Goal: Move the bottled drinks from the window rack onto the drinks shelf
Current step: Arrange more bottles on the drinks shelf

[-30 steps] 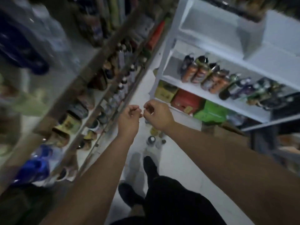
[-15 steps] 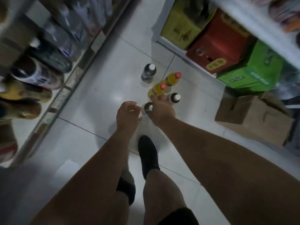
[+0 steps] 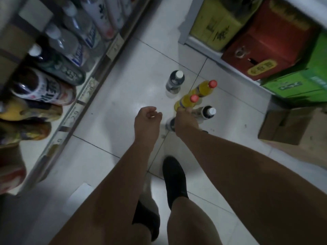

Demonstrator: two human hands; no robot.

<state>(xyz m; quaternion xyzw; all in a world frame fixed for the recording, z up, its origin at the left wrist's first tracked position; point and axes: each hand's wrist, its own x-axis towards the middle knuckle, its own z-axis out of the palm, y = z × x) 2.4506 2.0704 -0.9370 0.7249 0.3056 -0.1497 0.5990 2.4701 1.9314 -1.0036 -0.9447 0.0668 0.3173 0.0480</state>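
Bottled drinks [image 3: 184, 103], upright on floor [image 3: 123, 82]: nearest sits under right hand [image 3: 185, 122], fingers curled, grip unclear; left hand [image 3: 146, 122] alongside, loosely curled, empty.

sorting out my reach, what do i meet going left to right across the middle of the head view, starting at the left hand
left hand → right hand → near white-capped bottle → cardboard box

Capped bottles [image 3: 175, 82] upright on floor [image 3: 123, 96]
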